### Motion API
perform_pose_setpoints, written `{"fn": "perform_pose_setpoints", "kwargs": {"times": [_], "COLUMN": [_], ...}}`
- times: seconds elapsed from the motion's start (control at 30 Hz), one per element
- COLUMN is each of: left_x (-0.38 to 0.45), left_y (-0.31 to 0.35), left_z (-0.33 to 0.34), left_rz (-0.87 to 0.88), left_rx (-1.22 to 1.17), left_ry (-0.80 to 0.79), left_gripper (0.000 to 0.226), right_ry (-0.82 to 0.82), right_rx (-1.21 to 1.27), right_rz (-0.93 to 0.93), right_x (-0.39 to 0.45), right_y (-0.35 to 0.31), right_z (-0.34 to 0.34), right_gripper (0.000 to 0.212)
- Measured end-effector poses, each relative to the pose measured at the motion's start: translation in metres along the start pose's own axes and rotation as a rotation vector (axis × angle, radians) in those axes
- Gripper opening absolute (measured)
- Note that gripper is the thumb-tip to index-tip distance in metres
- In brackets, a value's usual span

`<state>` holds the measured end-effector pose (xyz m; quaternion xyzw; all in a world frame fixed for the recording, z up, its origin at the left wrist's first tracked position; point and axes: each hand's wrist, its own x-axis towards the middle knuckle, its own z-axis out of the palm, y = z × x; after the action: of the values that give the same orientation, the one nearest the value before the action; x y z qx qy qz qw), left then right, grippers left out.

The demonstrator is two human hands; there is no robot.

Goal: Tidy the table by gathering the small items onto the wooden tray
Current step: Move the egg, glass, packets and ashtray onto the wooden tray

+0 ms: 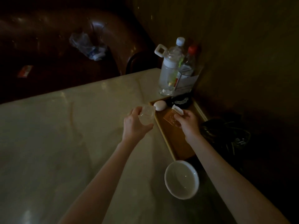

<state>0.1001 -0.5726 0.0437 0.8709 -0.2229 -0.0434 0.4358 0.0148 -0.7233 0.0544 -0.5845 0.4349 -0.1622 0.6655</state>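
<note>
The room is dim. On the brown sofa (48,38) behind the table lies a crumpled clear plastic wrapper (87,46), and a small red-and-white packet (25,71) sits further left in shadow. The pale marble table (56,126) is mostly bare on its left half.

The left hand (135,125) is closed around a small clear plastic cup (146,114), held just above the tabletop right beside the near-left edge of the wooden tray (163,131); what the cup holds cannot be made out. In the tray's far corner rests a white egg (159,105), and next to it a dark round object (181,101) too shadowed to name. The right hand (187,122) is over the tray, fingers pinched on a small white packet (177,109), with an orange patterned packet (171,119) beneath the hand on the tray floor.

Nearer, just off the tray's near end, an empty white bowl (182,179) stands on the table. At the far right corner, beyond the tray, stand a clear jug with a white handle (167,68), a white-capped bottle (178,49) and a red-capped bottle (191,59)
</note>
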Motion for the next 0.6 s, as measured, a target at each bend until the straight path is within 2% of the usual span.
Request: {"fn": "perform_pose_setpoints", "kwargs": {"times": [0.33,0.6], "left_x": [0.021,0.033], "left_y": [0.013,-0.002], "left_z": [0.072,0.108], "left_rz": [0.000,0.059], "left_rx": [0.074,0.127], "left_ry": [-0.050,-0.078], "left_gripper": [0.045,0.044], "right_ry": [0.139,0.255], "right_rx": [-0.032,-0.077], "right_rz": [-0.020,-0.028], "right_x": [0.051,0.078], "right_y": [0.028,0.050], "right_z": [-0.016,-0.017], "right_gripper": [0.028,0.028]}}
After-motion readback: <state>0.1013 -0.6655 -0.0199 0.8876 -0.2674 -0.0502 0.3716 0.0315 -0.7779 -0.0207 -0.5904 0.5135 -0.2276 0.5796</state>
